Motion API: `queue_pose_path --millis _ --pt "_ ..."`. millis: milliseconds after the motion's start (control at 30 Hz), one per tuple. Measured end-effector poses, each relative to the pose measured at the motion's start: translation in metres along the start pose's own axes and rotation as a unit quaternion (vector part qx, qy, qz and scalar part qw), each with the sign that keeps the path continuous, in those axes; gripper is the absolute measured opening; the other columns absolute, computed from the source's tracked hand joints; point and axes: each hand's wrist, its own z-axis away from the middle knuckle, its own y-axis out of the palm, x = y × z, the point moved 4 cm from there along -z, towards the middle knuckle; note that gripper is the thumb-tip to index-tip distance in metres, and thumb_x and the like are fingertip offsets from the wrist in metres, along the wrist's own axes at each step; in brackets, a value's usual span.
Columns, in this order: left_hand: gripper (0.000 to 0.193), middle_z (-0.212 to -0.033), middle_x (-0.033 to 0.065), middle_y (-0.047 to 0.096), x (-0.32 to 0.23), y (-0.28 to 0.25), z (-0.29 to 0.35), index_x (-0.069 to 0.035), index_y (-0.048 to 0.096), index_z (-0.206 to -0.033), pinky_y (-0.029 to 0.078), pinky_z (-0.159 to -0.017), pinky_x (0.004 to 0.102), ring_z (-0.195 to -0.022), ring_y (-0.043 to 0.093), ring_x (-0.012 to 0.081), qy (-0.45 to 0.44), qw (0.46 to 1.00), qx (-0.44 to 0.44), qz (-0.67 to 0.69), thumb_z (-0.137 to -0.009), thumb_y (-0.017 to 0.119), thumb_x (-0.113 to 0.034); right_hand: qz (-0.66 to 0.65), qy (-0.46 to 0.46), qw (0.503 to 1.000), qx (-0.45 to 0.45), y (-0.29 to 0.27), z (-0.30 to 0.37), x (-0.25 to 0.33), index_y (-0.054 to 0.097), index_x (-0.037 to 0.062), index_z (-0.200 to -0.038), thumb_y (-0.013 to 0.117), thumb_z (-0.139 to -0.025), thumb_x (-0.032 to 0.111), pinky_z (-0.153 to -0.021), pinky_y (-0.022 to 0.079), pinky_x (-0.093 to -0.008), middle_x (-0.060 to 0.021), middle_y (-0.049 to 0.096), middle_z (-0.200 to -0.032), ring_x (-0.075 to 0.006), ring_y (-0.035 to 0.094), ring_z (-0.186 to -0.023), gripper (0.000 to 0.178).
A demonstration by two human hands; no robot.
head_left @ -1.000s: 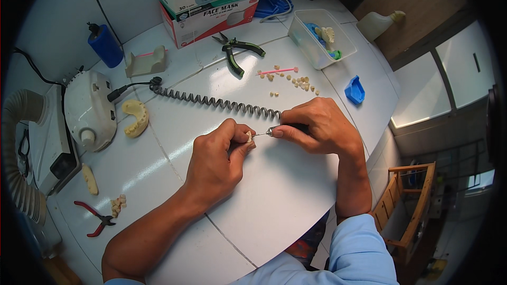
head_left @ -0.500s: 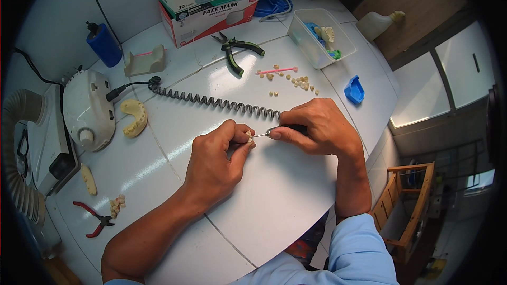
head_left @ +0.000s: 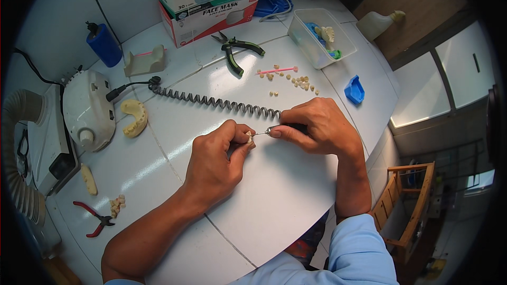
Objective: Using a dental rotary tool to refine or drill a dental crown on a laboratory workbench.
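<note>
Between the thumb and fingers of my left hand point(head_left: 219, 153) is a small cream-coloured dental tooth piece point(head_left: 249, 137), mostly covered by the fingertips. My right hand point(head_left: 319, 126) grips a rotary handpiece point(head_left: 272, 131) whose thin metal bit point(head_left: 260, 134) points left and meets the tooth piece, or comes very close to it. A black coiled cord point(head_left: 222, 103) runs from the handpiece to the white control unit point(head_left: 88, 108) at the left. Beyond my right hand, several loose tooth pieces point(head_left: 302, 82) lie around a pink stick point(head_left: 277, 70).
Green-handled pliers point(head_left: 235, 53), stacked mask boxes point(head_left: 211, 18) and a clear plastic tub point(head_left: 317, 55) stand toward the back. A blue tray piece point(head_left: 354, 91) lies right. At left are a dental cast point(head_left: 134, 119), red-handled cutters point(head_left: 94, 219) and a ribbed hose point(head_left: 21, 153).
The handpiece and my right hand have shifted very slightly. My left hand keeps its hold on the tooth piece in the same place.
</note>
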Motion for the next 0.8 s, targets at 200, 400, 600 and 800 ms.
queue_pose_path --millis 200,400,600,800 --pt "0.011 -0.108 0.0180 0.084 -0.0008 -0.0004 -0.0004 0.006 0.065 -0.096 0.065 -0.085 0.0317 -0.094 0.082 0.0215 0.001 1.000 -0.003 0.005 -0.095 0.076 0.007 -0.005 0.002 1.000 -0.001 0.0004 -0.0003 -0.0009 0.076 0.0108 -0.076 0.074 -0.102 0.052 -0.057 0.047 -0.0444 -0.0105 0.064 -0.059 -0.0336 0.064 -0.057 0.049" --pt "0.011 -0.106 0.0187 0.084 -0.0019 0.0002 -0.0011 0.005 0.064 -0.095 0.065 -0.085 0.0330 -0.095 0.083 0.0241 0.004 1.000 -0.005 0.005 -0.095 0.075 0.008 -0.003 0.005 1.000 -0.005 -0.0003 -0.0002 -0.0007 0.077 0.0102 -0.077 0.073 -0.103 0.053 -0.057 0.048 -0.0444 -0.0111 0.064 -0.061 -0.0337 0.065 -0.059 0.050" --pt "0.012 -0.105 0.0195 0.084 -0.0015 0.0003 -0.0002 0.005 0.063 -0.095 0.066 -0.086 0.0339 -0.097 0.084 0.0255 0.000 1.000 -0.003 0.015 -0.095 0.075 0.008 0.003 0.018 1.000 -0.004 0.0002 -0.0009 0.0001 0.077 0.0098 -0.078 0.073 -0.103 0.053 -0.058 0.048 -0.0451 -0.0125 0.065 -0.062 -0.0340 0.065 -0.059 0.051" --pt "0.011 -0.105 0.0200 0.084 -0.0021 0.0003 -0.0011 0.005 0.063 -0.095 0.066 -0.087 0.0345 -0.098 0.084 0.0263 0.000 1.000 -0.009 0.017 -0.095 0.074 0.008 -0.004 -0.002 1.000 -0.012 0.0007 -0.0008 -0.0003 0.076 0.0099 -0.078 0.072 -0.104 0.053 -0.058 0.047 -0.0454 -0.0128 0.065 -0.062 -0.0345 0.065 -0.059 0.050"
